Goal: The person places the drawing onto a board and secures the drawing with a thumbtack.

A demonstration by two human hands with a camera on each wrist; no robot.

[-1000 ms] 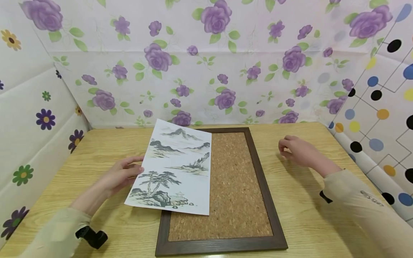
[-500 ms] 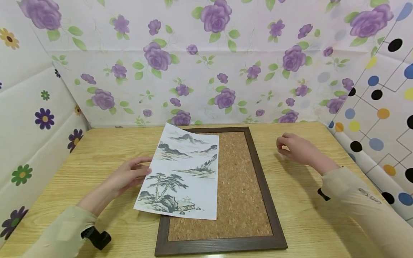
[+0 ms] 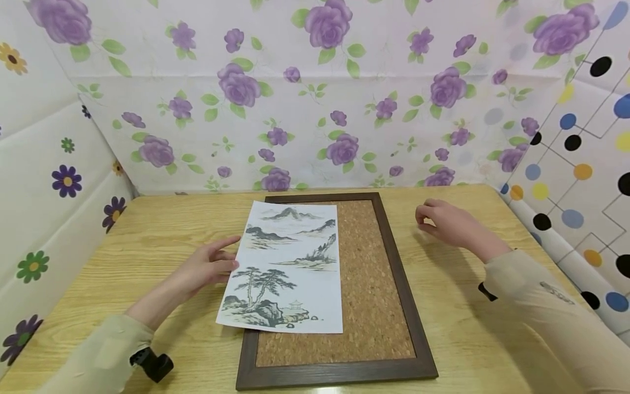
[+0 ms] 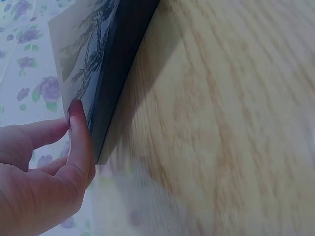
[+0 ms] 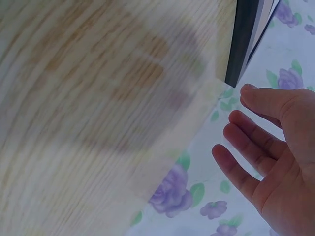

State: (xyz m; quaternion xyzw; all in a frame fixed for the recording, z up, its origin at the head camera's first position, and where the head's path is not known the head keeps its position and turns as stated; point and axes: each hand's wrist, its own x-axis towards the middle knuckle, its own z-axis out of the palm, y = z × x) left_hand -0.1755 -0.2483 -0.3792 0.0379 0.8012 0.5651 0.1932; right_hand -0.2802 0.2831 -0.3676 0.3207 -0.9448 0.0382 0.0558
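Observation:
A sheet of white paper printed with an ink landscape (image 3: 290, 273) of mountains, pines and a small pavilion lies over the left half of a dark-framed cork board (image 3: 376, 284). Its lower left corner juts past the frame. My left hand (image 3: 199, 273) pinches the sheet's left edge between thumb and fingers; the left wrist view shows the thumb on the printed face of the landscape sheet (image 4: 81, 54). To the right of the board, my right hand (image 3: 445, 221) hovers above the table with loosely bent fingers and nothing in them, as the right hand (image 5: 275, 152) also shows in the right wrist view.
The board lies flat on a light wooden table (image 3: 162, 230). Behind it stands a white backdrop with purple roses (image 3: 344, 150). Side panels carry small flowers on the left (image 3: 66, 180) and coloured dots on the right (image 3: 583, 172).
My left hand has carried the printed sheet to the right, further over the cork board, and its far end has come down flatter. The right hand has drifted slightly left and away from me.

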